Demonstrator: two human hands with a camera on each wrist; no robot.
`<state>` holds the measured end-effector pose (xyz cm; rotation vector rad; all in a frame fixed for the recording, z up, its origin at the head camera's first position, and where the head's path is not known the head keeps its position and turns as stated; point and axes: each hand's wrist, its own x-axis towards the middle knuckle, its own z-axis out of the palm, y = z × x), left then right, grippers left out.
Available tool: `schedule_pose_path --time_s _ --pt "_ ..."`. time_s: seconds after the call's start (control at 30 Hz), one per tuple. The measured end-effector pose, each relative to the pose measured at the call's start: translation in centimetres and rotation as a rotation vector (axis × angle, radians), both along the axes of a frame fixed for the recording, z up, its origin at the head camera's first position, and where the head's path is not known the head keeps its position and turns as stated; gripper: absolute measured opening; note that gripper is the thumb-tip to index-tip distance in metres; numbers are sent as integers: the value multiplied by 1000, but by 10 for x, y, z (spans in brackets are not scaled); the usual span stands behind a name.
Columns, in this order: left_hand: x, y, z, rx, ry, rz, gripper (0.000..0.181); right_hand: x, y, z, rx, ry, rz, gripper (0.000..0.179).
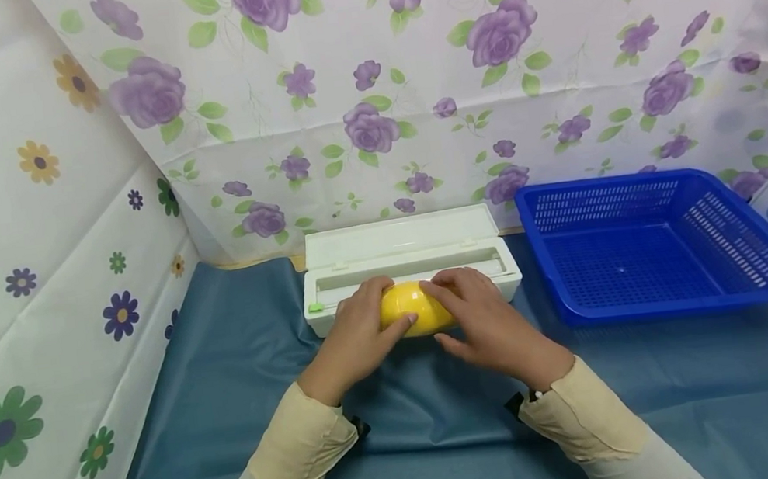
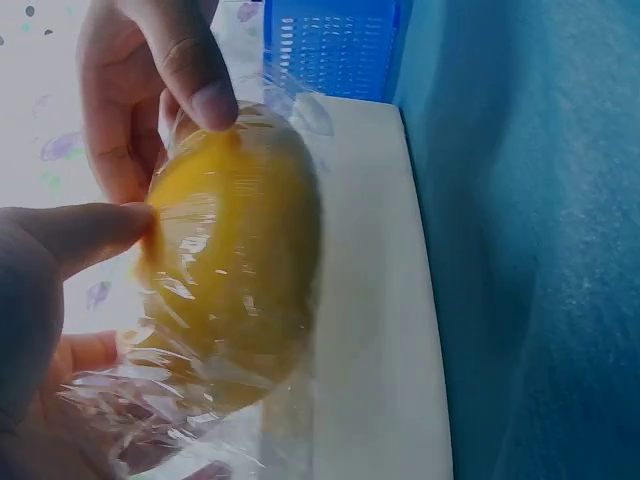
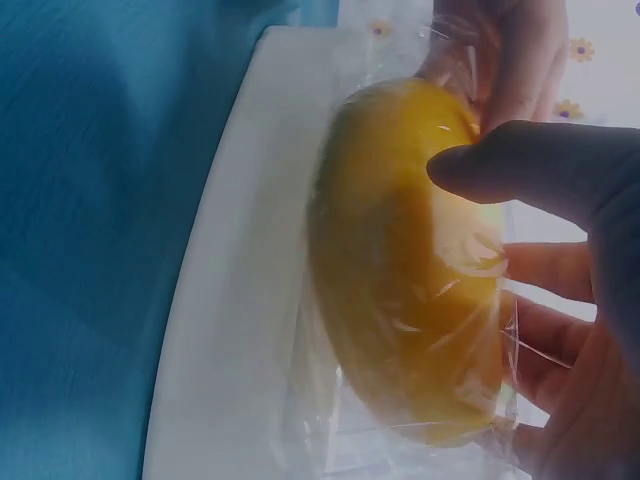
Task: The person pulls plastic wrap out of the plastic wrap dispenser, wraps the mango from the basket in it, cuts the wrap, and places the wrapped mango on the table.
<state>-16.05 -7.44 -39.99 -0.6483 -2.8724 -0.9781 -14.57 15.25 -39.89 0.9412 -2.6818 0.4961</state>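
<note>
A smooth oval yellow mango [image 1: 405,307], wrapped in clear plastic film [image 2: 150,410], is held between both hands in front of the white film dispenser [image 1: 493,275]. My left hand [image 1: 362,331] grips its left end, thumb across the near side. My right hand [image 1: 488,326] grips the other end, with its thumb on the mango [image 3: 400,260] and fingers behind in the right wrist view. Loose, crinkled film sticks out past the mango's ends. The dispenser's lid [image 1: 401,236] stands raised at the back. A small green piece [image 1: 316,307] sits at the dispenser's left front.
A blue slotted basket [image 1: 679,302] stands to the right of the dispenser. The table has a dark blue-green cover [image 1: 237,442], creased in places. Flower-printed sheets [image 1: 319,160] hang behind and at the left.
</note>
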Motion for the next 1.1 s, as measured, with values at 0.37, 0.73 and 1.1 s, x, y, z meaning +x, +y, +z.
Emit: schedule_pose_path --time_s 0.37,0.73,1.1 --pt "3 11 -7 39 311 172 52 -7 2 -3 -17 66 -22 70" --pt "12 15 0 -36 583 51 16 -12 3 -10 -102 162 -2 62" --pt "8 8 2 -93 461 57 36 -19 8 -14 -97 120 -25 68"
